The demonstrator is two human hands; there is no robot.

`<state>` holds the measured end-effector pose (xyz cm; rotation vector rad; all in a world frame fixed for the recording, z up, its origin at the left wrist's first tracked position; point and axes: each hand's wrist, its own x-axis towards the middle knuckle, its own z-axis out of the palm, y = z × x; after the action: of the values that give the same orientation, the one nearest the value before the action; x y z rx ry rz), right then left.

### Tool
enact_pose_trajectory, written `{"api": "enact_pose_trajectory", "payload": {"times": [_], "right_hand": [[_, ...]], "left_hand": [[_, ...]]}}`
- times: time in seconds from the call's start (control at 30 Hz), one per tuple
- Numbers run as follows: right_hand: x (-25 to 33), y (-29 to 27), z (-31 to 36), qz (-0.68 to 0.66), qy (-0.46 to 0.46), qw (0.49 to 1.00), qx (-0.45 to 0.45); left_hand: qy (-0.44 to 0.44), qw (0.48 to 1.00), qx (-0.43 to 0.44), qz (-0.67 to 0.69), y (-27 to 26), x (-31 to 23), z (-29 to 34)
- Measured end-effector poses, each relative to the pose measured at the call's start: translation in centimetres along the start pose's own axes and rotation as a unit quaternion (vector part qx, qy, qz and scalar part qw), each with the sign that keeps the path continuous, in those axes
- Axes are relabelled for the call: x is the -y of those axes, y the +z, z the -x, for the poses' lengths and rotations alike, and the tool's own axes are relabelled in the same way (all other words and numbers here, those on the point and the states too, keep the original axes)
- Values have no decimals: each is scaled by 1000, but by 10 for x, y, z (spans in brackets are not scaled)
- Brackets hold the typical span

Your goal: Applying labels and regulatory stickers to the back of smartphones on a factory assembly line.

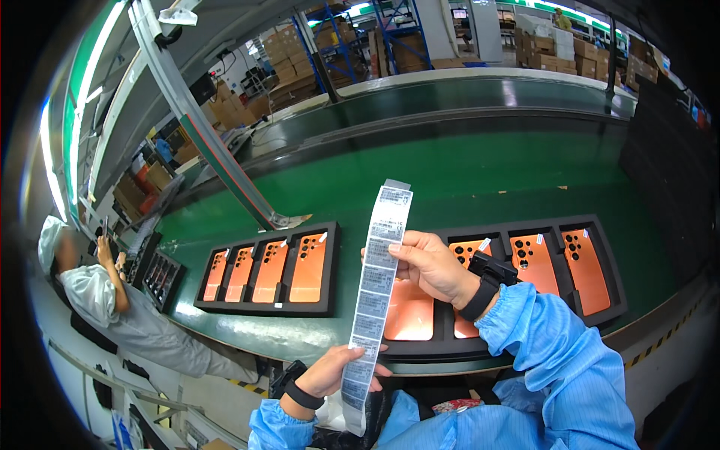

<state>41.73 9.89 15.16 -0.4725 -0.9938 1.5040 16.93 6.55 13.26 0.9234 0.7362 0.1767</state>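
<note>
Two hands hold one label strip (377,289) taut above the belt (465,180): the right hand (429,262) pinches it near the top, the left hand (334,371) grips it lower down. Peeling probably goes best if the strip stays straight, just over the near tray (616,281) of orange phones (534,262).

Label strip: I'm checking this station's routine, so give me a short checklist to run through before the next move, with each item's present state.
1. Label strip held at both ends: ok, right hand pinches it high, left hand low.
2. Strip straight and untwisted: ok, it hangs flat.
3. Near tray within reach under the right hand: ok.
4. Orange phones seated in their slots: ok where visible; the hand hides some.
5. Left tray full: ok, four phones.
6. A label already peeled loose: cannot tell.
</note>
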Motion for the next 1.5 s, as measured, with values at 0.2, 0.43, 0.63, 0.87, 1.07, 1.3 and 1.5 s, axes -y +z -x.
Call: {"api": "enact_pose_trajectory", "payload": {"times": [0.2,0.43,0.63,0.87,1.07,1.3,1.5], "right_hand": [[3,-3,0,-12,-1,1000,6],[2,-3,-5,5,-5,1000,-5],[3,-2,0,18,-6,1000,-21],[7,1,2,17,-2,999,-39],[6,0,0,10,-2,999,-44],[6,0,0,16,3,999,-52],[2,-2,-1,9,1,998,-60]], "left_hand": [[4,1000,3,-4,2,-2,1],[16,1000,10,-3,-2,-3,0],[23,999,21,-7,0,1,-1],[38,999,29,0,-1,7,-4],[34,999,32,-2,-3,4,-3],[32,999,22,-14,-4,2,-2],[13,1000,21,-19,-4,-3,1]]}}
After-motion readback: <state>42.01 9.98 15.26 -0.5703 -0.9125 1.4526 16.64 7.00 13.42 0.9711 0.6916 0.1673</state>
